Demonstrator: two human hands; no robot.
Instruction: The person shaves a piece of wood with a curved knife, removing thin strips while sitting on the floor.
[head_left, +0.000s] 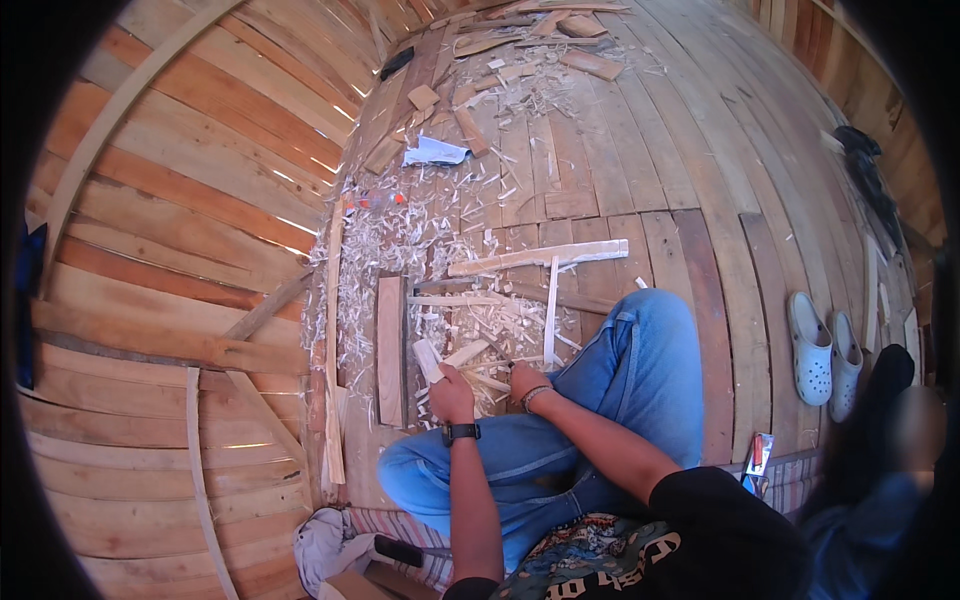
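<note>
My left hand (452,397), with a dark watch at its wrist, is closed around a short pale piece of wood (428,358) that sticks up past the thumb. Close by on the right, my right hand (526,381) is wrapped around what looks like a knife (494,346); its thin dark blade points up and left, and my fingers cover the handle. Both hands are just in front of my crossed legs. Several split pale sticks and shavings (482,383) lie between and beyond them.
A thick wooden block (391,350) lies left of my hands, and a long pale board (540,257) lies beyond. Shavings (370,245) cover the floor by the plank wall. White clogs (811,348) stand at right, near another person's leg (885,400). A phone (398,550) is at lower left.
</note>
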